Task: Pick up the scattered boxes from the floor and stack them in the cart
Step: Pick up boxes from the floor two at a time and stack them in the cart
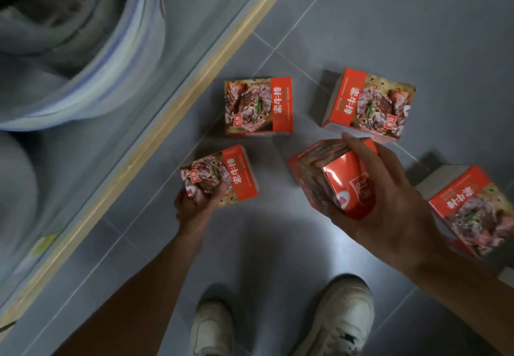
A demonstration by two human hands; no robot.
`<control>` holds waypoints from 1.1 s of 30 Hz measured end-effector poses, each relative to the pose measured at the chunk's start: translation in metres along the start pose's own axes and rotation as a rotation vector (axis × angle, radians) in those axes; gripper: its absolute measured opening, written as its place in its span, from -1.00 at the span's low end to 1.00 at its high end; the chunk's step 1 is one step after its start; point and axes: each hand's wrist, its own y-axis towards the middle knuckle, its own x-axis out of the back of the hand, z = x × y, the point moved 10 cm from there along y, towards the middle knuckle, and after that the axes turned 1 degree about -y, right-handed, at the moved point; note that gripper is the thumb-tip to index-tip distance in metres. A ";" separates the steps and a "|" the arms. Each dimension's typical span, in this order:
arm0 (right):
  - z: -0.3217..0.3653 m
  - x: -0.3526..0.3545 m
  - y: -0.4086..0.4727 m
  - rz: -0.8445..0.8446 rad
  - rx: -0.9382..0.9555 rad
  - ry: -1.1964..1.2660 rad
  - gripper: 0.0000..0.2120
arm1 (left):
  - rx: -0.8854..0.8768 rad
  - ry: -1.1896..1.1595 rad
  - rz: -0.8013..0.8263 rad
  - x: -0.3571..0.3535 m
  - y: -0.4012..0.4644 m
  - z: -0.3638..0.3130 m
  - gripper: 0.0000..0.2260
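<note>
White characters reading 素牛排 run down the red band of the box (258, 105) lying flat on the floor beside the ledge. The same 素牛排 shows on the box in the left hand (219, 176). It appears upside down on the box (368, 105) farther right. Smaller print on all packs is too blurred to read.

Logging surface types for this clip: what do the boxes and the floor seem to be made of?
Boxes, such as the one in the right hand: printed cardboard, apparently glossy, judging by folded edges and a sheen on the red panel. Floor: grey tiles, probably ceramic, semi-gloss; grout lines and a soft light reflection show near the shoes.
</note>
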 end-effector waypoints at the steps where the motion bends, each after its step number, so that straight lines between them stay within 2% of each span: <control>1: -0.002 -0.003 -0.001 0.008 -0.001 0.000 0.06 | -0.012 -0.012 0.006 -0.001 0.009 0.013 -0.17; 3: -0.004 -0.008 -0.006 0.031 -0.023 0.001 0.05 | -0.021 -0.076 0.068 -0.007 -0.017 -0.007 -0.23; 6: -0.005 -0.006 -0.017 0.056 -0.077 0.023 0.06 | -0.078 -0.200 0.130 -0.014 -0.053 -0.038 -0.43; 11: 0.013 0.015 -0.035 0.105 -0.103 0.022 0.11 | -0.083 -0.228 0.059 -0.005 -0.080 -0.056 -0.29; 15: 0.033 0.040 -0.043 0.101 -0.097 -0.012 0.13 | -0.096 -0.021 -0.020 0.022 -0.101 -0.080 -0.11; 17: 0.043 0.052 -0.047 0.125 -0.109 -0.016 0.10 | -0.085 0.163 -0.027 0.038 -0.122 -0.096 -0.14; 19: 0.059 0.069 -0.052 0.137 -0.114 -0.031 0.08 | -0.109 0.214 -0.022 0.058 -0.146 -0.114 -0.15; 23: 0.111 0.122 -0.069 0.106 -0.083 -0.047 0.09 | -0.154 0.145 -0.016 0.107 -0.196 -0.160 -0.14; 25: 0.139 0.152 -0.078 0.109 -0.105 -0.053 0.14 | -0.168 0.119 0.002 0.126 -0.226 -0.194 -0.16; 28: 0.185 0.202 -0.090 0.114 -0.165 -0.066 0.10 | -0.212 0.108 0.034 0.159 -0.276 -0.244 -0.13; 33: 0.283 0.320 -0.123 -0.007 -0.124 -0.108 0.08 | -0.370 0.059 0.152 0.214 -0.360 -0.345 -0.05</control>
